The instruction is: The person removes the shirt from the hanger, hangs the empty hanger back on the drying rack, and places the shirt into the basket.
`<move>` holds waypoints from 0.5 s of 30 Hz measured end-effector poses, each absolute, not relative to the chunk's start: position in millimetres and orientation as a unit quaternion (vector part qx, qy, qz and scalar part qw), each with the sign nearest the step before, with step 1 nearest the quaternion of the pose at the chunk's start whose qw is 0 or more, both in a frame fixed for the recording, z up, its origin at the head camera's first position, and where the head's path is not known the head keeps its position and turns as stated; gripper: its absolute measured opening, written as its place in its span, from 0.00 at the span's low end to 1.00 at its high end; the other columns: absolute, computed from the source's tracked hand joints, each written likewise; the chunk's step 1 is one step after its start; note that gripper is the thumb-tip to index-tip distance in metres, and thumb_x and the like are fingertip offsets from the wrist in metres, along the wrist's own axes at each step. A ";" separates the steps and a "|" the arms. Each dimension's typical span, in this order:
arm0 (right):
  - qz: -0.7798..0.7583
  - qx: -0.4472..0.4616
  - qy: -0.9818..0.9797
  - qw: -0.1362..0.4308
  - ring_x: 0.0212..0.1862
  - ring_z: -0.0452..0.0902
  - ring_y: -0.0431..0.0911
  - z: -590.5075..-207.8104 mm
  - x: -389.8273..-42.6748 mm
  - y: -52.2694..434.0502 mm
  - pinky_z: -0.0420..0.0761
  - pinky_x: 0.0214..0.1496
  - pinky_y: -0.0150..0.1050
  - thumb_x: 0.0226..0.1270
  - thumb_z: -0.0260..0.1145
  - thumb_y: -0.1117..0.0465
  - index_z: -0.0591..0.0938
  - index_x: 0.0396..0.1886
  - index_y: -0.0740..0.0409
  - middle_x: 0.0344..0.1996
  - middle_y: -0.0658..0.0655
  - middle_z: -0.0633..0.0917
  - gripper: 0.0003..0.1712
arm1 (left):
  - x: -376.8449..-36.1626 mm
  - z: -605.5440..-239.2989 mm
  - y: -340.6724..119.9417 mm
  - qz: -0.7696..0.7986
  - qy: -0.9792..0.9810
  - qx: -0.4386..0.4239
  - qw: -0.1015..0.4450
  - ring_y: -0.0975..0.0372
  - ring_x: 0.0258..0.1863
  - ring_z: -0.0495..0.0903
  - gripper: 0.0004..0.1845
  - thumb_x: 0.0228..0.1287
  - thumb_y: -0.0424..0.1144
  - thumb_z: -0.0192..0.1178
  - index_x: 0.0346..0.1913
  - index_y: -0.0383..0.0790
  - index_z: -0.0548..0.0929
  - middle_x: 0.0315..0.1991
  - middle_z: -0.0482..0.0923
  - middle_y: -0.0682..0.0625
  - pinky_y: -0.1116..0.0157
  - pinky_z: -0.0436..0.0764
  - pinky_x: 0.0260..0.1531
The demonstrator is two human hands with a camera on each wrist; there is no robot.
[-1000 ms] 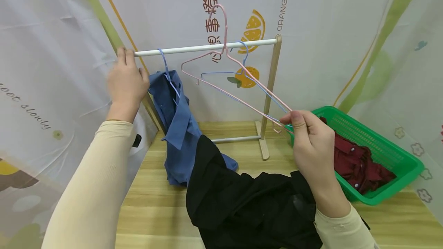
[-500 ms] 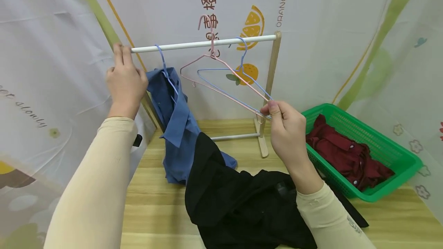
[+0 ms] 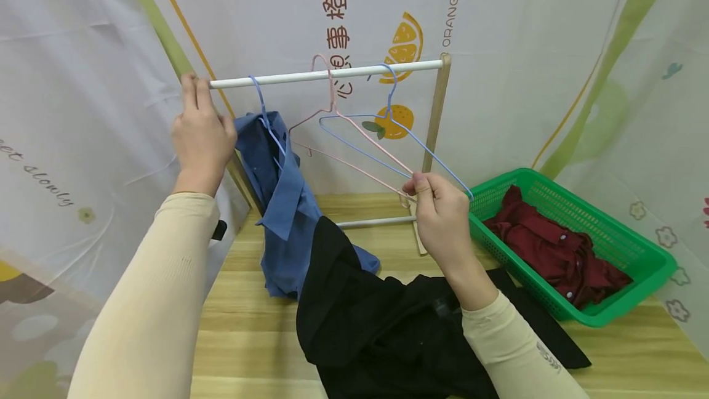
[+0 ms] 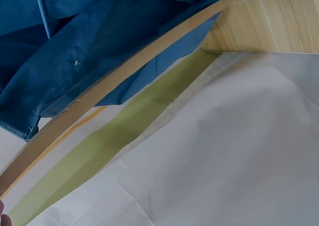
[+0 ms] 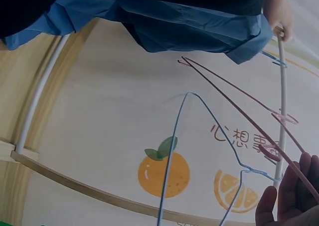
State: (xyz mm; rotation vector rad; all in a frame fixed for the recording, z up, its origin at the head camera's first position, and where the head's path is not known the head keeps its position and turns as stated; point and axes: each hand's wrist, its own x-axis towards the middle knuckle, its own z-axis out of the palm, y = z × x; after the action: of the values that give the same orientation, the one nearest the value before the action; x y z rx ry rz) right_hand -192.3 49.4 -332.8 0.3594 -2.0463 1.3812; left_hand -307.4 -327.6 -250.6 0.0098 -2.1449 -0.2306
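My left hand (image 3: 202, 131) grips the left end of the clothes rack's white rod (image 3: 288, 77), fingers over the top. With thumb and fingertips, my right hand (image 3: 443, 214) pinches the right lower corner of a pink wire hanger (image 3: 372, 140). The pink hanger's hook is at the rod, its tip behind it; whether it bears on the rod I cannot tell. To its left, a blue shirt (image 3: 285, 202) hangs from a blue hanger (image 3: 261, 100). A bare blue hanger (image 3: 426, 137) hangs to the right, partly behind my right hand.
A black garment (image 3: 382, 331) lies on the wooden table (image 3: 244, 337) in front of the rack, against the blue shirt. At right stands a green basket (image 3: 620, 233) holding a dark red shirt (image 3: 554, 239). Printed curtains (image 3: 498, 48) surround the table.
My right hand has moved left with the pink hanger, and its hook has come down from above the rod to it. My left hand stays on the rack's end.
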 end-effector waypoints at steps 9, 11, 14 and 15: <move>0.521 0.144 -0.785 0.302 0.32 0.80 0.50 -343.6 -194.0 40.1 0.74 0.33 0.32 0.87 0.55 0.57 0.88 0.37 0.64 0.36 0.62 0.91 0.22 | -309.2 -249.5 -326.0 -0.092 -0.880 0.013 0.465 0.44 0.18 0.64 0.35 0.69 0.28 0.52 0.80 0.37 0.65 0.81 0.62 0.41 0.49 0.68 0.22; 0.521 0.144 -0.788 0.294 0.34 0.82 0.51 -345.2 -194.0 37.5 0.77 0.36 0.35 0.87 0.55 0.57 0.88 0.37 0.64 0.37 0.62 0.91 0.22 | -309.3 -249.3 -326.3 -0.093 -0.881 0.016 0.463 0.44 0.19 0.64 0.36 0.69 0.28 0.52 0.80 0.37 0.65 0.81 0.62 0.41 0.50 0.68 0.22; 0.523 0.142 -0.794 0.275 0.38 0.84 0.53 -347.6 -193.8 34.3 0.81 0.42 0.41 0.88 0.53 0.56 0.87 0.39 0.64 0.38 0.62 0.91 0.22 | -308.7 -249.0 -326.5 -0.096 -0.883 0.019 0.459 0.44 0.19 0.64 0.36 0.69 0.28 0.52 0.81 0.38 0.64 0.81 0.62 0.42 0.50 0.68 0.22; 0.526 0.142 -0.795 0.266 0.40 0.85 0.54 -348.5 -193.7 33.5 0.83 0.45 0.44 0.88 0.53 0.57 0.87 0.40 0.65 0.38 0.63 0.90 0.22 | -308.4 -248.8 -326.6 -0.098 -0.883 0.020 0.459 0.44 0.19 0.64 0.36 0.69 0.28 0.52 0.81 0.39 0.64 0.81 0.62 0.43 0.50 0.68 0.22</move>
State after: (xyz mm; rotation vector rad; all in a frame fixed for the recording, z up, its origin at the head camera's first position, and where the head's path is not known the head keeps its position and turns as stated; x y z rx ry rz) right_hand -193.7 33.5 -348.5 0.3840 -2.1470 1.4216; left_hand -308.4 -326.6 -248.8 0.0497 -2.1742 -0.2403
